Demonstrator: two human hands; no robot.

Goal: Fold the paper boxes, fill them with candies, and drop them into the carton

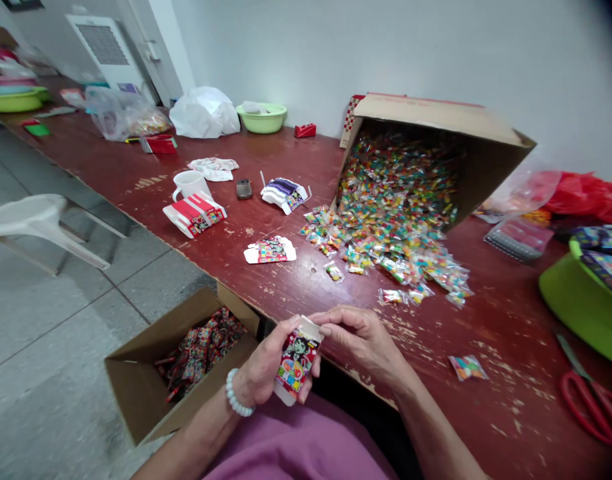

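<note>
Just past the table's front edge, my left hand [266, 367] grips a small printed candy box [297, 363] with a red, colourful front. Its white end flaps stick out at the top and bottom. At the top flap, my right hand [361, 337] has thumb and fingers closed on the white cardboard. One flattened box [271, 250] of the same print lies on the table ahead. Farther right, clear packets of coloured candies [401, 247] spill from a tipped cardboard carton [441, 120]. A lone candy packet [467, 368] rests to the right of my right hand.
An open carton [136, 393] of filled red boxes stands on the floor at left. Stacks of flat boxes [193, 213], [285, 193] and a white mug [190, 181] sit on the table. Red-handled scissors [589, 407] lie by a green basin [576, 300]. A white stool [31, 217] stands left.
</note>
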